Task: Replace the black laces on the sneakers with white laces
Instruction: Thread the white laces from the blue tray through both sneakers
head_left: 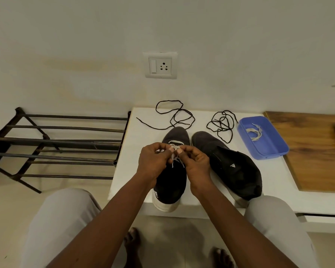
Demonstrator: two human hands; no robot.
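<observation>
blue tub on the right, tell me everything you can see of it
The blue tub looks like plastic: shallow, rectangular, rounded corners, no lid. It sits flat and skewed on the white table, its right corner at the edge of the wooden board. A loose white lace lies inside. A tangled black lace lies just left of it. No hand touches it.
</observation>
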